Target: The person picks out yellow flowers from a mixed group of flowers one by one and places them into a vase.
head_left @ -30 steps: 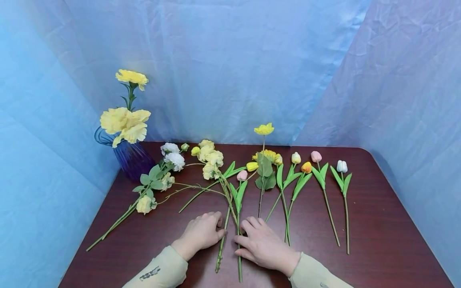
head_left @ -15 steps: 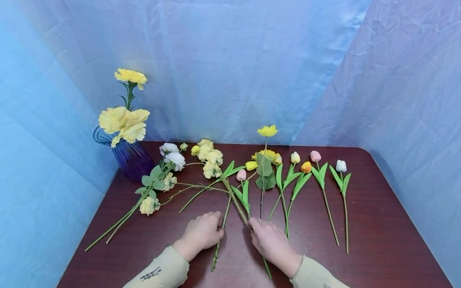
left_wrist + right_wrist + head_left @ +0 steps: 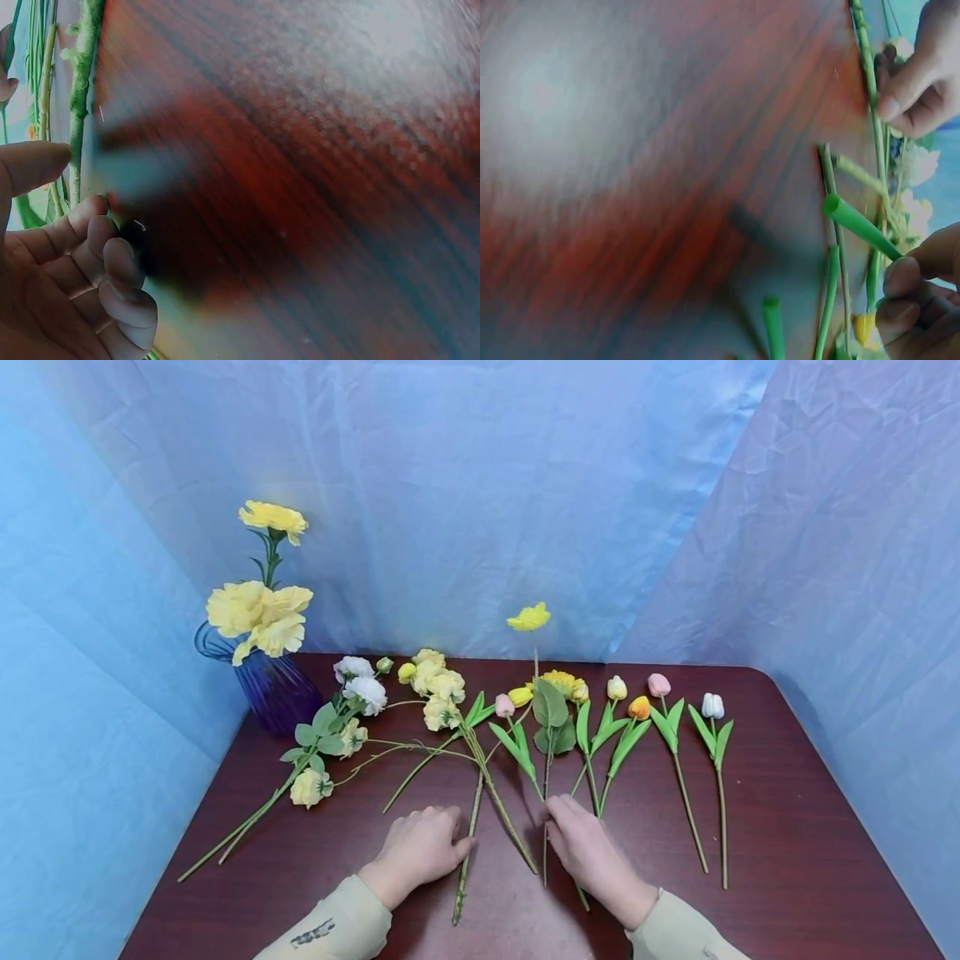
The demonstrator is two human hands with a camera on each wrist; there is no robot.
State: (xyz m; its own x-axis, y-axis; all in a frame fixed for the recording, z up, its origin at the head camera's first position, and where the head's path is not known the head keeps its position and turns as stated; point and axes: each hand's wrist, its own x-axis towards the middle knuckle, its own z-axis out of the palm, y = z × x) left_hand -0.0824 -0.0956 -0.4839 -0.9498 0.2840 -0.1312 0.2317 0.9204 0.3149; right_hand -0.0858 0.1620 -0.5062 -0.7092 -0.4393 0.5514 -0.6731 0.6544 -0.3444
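My right hand [image 3: 592,856] pinches the green stem of a pink tulip [image 3: 505,706]; in the right wrist view the cut end of that tulip stem [image 3: 855,221] sticks out past the fingers. My left hand [image 3: 423,847] pinches a thicker, knobbly green stem [image 3: 463,881] between thumb and fingers, low over the table. Which bloom that stem bears is hard to tell among the crossing stems. Between the hands lies the stem of a pale yellow flower spray [image 3: 446,689]. Close to my right hand, a yellow flower [image 3: 530,617] with broad leaves rises on a thin stem.
A blue ribbed vase [image 3: 277,693] holding yellow flowers stands at the back left. White and cream flowers [image 3: 366,695] lie beside it. To the right lie an orange tulip [image 3: 639,707], another pink tulip [image 3: 658,685] and a white tulip [image 3: 712,705] on the dark wooden table [image 3: 810,843].
My right hand has taken hold of the pink tulip's stem and moved right, swinging its lower end rightward. The yellow flower's head has shifted left. My left hand has barely moved.
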